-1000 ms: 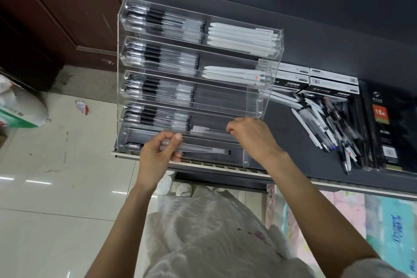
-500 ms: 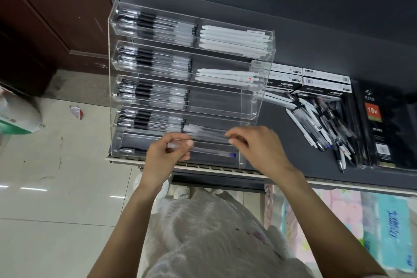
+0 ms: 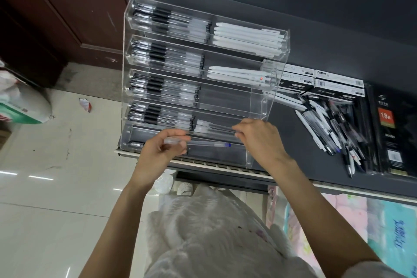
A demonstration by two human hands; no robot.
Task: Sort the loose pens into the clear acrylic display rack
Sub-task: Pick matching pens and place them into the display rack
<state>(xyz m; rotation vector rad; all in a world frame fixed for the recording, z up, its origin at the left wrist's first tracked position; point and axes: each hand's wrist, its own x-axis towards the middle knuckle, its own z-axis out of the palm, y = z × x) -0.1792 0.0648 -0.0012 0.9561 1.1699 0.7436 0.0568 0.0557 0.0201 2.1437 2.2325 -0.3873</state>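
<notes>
The clear acrylic display rack (image 3: 270, 88) stands on the dark shelf (image 3: 282, 133), its tiers holding rows of black-grip pens on the left and white pens on the upper right. My left hand (image 3: 158, 156) pinches the cap end of a clear pen with a blue end (image 3: 207, 143), lying level over the rack's lowest tier. My right hand (image 3: 259, 140) pinches the ends of clear pens (image 3: 214, 127) lying in the right part of the second-lowest tier. A pile of loose pens (image 3: 334, 128) lies on the shelf to the right of the rack.
Boxes of pens (image 3: 336, 86) sit behind the loose pile. A black diary pack (image 3: 392, 133) lies at the far right. The shelf's front edge (image 3: 225, 167) runs just under my hands. A white bag (image 3: 20, 106) sits on the tiled floor at left.
The view has shifted left and nearer to the rack. My left hand has lifted the clear pen slightly and slid along it; my right hand has moved to the pens in the second-lowest tier.
</notes>
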